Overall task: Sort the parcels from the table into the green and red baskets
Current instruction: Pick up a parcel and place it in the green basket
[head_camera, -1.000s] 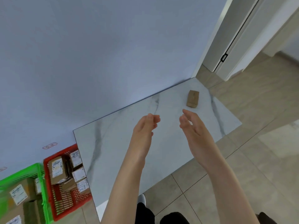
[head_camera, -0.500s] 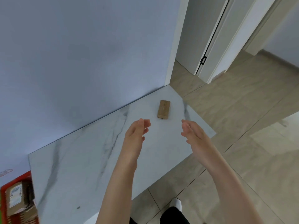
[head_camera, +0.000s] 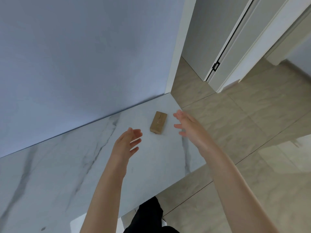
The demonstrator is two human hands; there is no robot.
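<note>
One parcel (head_camera: 158, 122) near table (head_camera: 67, 165) corner

no readable text, parcel (head_camera: 158, 122) face plain

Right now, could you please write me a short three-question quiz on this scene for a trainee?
1. True or false: the left hand is gripping the parcel.
2. Where does the parcel lie? A) on the floor; B) on the table, near its far right corner; C) in a basket.
3. Short answer: how many parcels can be seen on the table?

Key: 1 false, as both hands are open and touch nothing; 2 B; 3 one.
</note>
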